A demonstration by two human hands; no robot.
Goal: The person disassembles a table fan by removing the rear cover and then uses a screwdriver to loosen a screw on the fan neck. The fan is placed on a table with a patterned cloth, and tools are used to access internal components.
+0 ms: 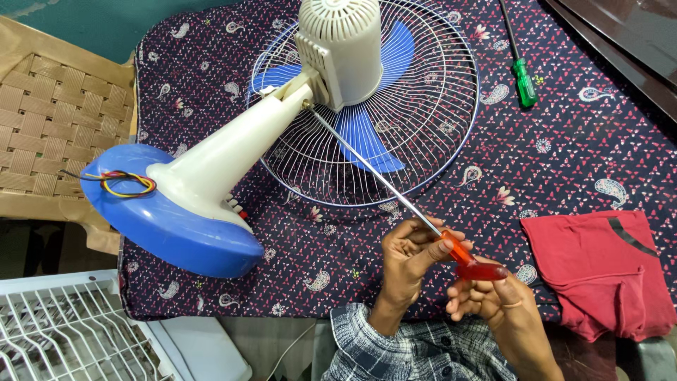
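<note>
A table fan lies face down on a dark patterned cloth. Its white motor housing points up, with the blue blades under the wire grille. The white neck runs down to the blue base, where loose coloured wires stick out. A long screwdriver with an orange-red handle reaches with its shaft to the joint between neck and motor. My left hand pinches the shaft at the handle's front. My right hand grips the handle's end.
A green-handled screwdriver lies on the cloth at the upper right. A folded red cloth sits at the right. A woven mat lies at the left, and a white slatted grille at the lower left.
</note>
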